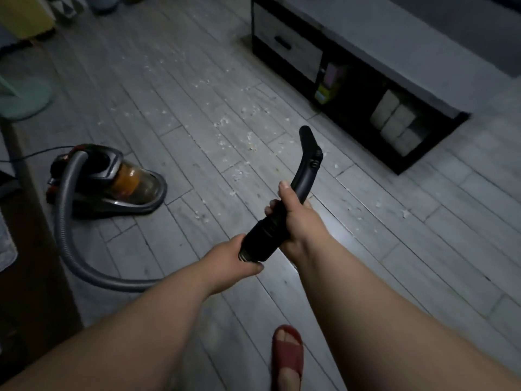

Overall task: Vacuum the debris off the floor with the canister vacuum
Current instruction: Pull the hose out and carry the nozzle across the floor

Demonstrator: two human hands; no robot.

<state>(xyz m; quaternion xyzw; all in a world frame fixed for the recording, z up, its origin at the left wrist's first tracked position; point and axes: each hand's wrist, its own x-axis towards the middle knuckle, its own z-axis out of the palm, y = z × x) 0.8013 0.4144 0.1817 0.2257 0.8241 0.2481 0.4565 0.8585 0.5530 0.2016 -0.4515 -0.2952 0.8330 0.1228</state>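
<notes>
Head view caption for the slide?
Left hand and right hand grip the hose handle over scattered debris; canister vacuum sits left.

Both forearms are bare, no sleeves showing; one foot wears a red open-toed rubber slide sandal (287, 354).

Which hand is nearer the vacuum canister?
Left. The left hand grips the hose cuff, right of the canister; the right hand grips the handle farther right.
</notes>
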